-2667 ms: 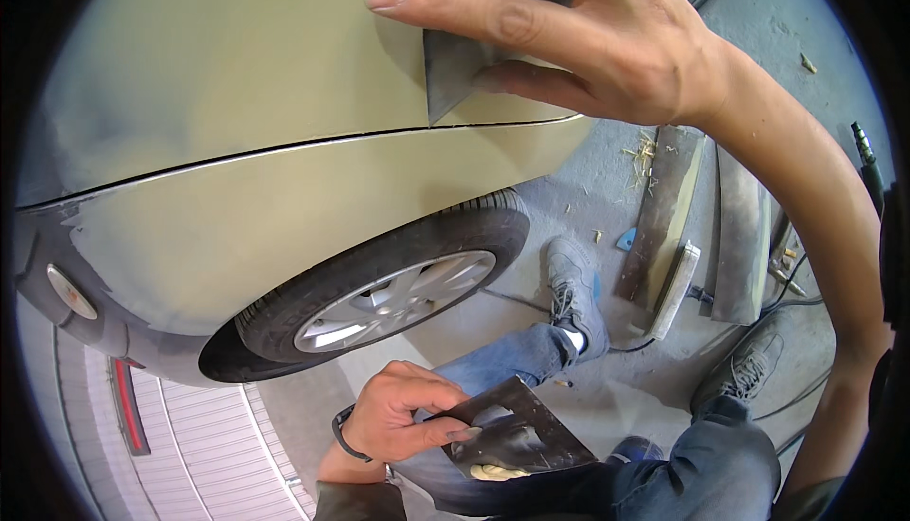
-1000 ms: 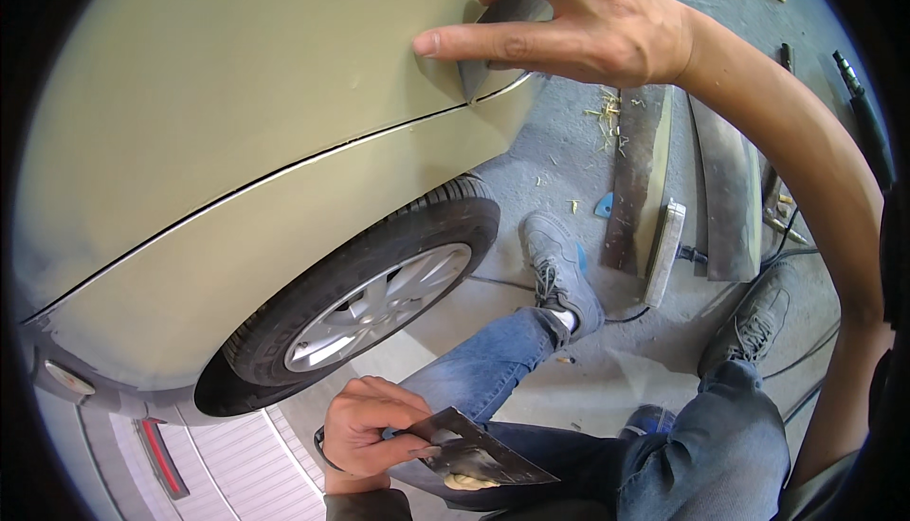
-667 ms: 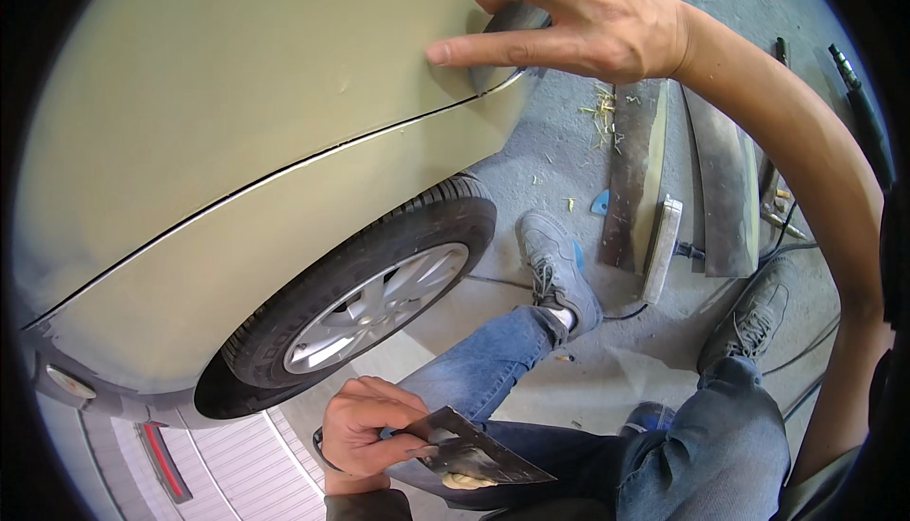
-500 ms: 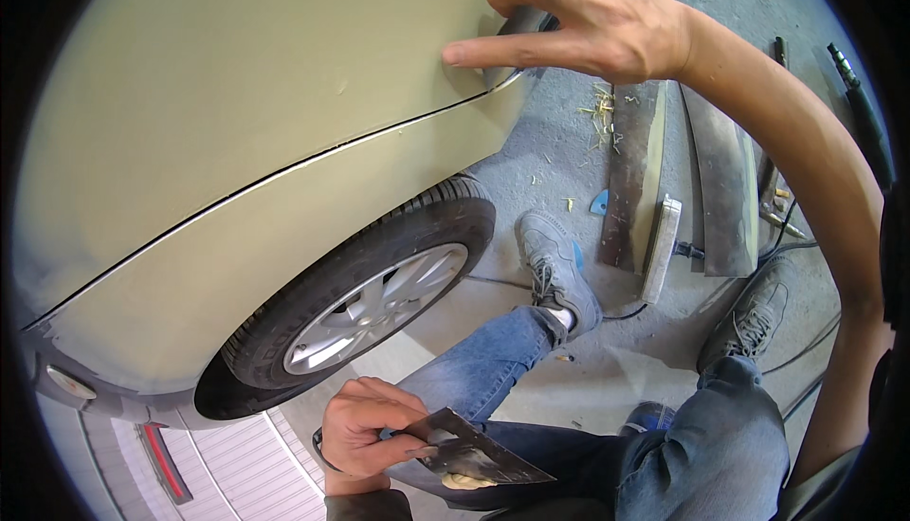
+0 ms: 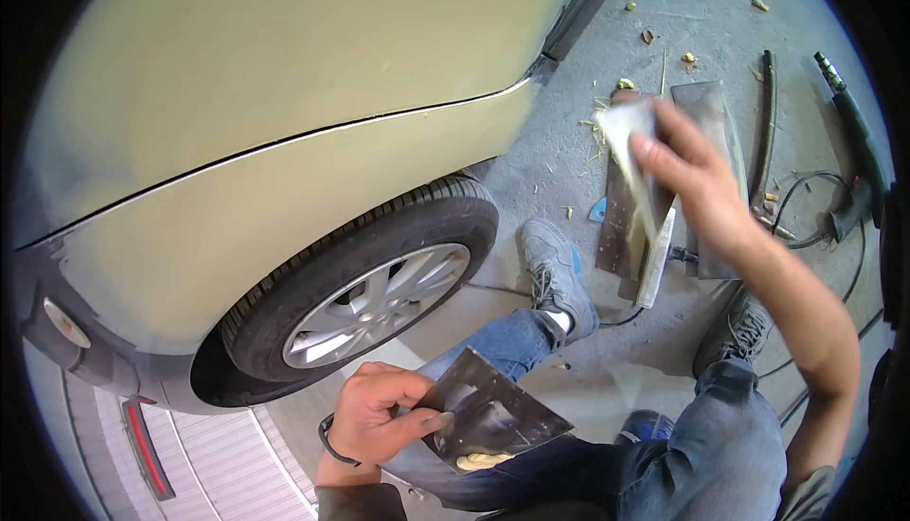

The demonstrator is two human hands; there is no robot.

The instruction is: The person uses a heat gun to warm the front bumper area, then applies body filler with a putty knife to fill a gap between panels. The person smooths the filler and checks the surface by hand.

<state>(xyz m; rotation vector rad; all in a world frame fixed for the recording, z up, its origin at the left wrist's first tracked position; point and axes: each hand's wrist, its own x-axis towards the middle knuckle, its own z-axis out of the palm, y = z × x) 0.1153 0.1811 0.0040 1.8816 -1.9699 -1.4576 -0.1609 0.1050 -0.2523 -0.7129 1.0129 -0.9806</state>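
My left hand (image 5: 379, 412) grips a dark square plate (image 5: 493, 407) over my legs; a lump of pale putty (image 5: 482, 459) sits on its lower edge. My right hand (image 5: 687, 165) is closed on a thin flat scraper (image 5: 626, 125), pale and blurred by motion, above the long metal strips (image 5: 711, 241) on the floor, clear of the car. The car's body panel (image 5: 284, 66) is coated dull pale yellow-green, with grey areas at the left end and a seam running across it. Below it is the wheel (image 5: 370, 303).
A long sanding block (image 5: 656, 265), black hoses (image 5: 766, 113), a dark tool (image 5: 858, 151) with cables, a small blue piece (image 5: 597, 208) and scattered scraps lie on the concrete floor (image 5: 540, 180). My shoes (image 5: 550, 265) stand among them. A red-striped ribbed surface (image 5: 209, 445) is at lower left.
My right hand has left the upper panel edge with the scraper and moved down and right over the floor strips. My left hand has shifted slightly up and right, the plate tilting with it.
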